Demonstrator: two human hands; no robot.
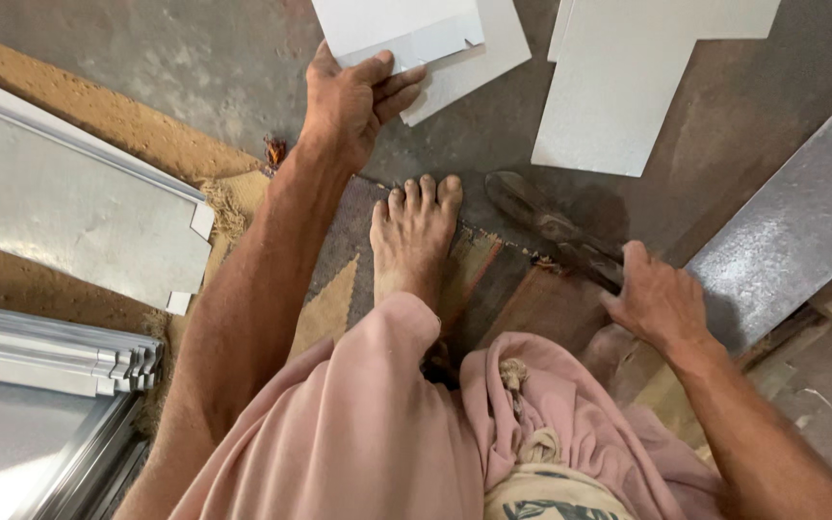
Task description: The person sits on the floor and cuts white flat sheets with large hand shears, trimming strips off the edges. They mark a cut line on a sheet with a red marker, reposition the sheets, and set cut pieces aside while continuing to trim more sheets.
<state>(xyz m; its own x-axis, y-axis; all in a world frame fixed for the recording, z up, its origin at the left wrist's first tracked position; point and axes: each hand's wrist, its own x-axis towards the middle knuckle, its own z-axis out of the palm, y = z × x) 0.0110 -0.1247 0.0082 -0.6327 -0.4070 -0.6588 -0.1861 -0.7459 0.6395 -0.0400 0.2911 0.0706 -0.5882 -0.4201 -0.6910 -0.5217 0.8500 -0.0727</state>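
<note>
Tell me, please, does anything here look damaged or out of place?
Nothing looks damaged. The left hand grips a white sheet; the right hand rests on dark snips lying beside the bare foot.

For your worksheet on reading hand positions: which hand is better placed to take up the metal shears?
Right. The right hand already rests at the shears' handles, while the left hand grips a white sheet farther away.

sheets (618, 87) ahead, snips (556, 231) r. of foot (414, 236)
</note>
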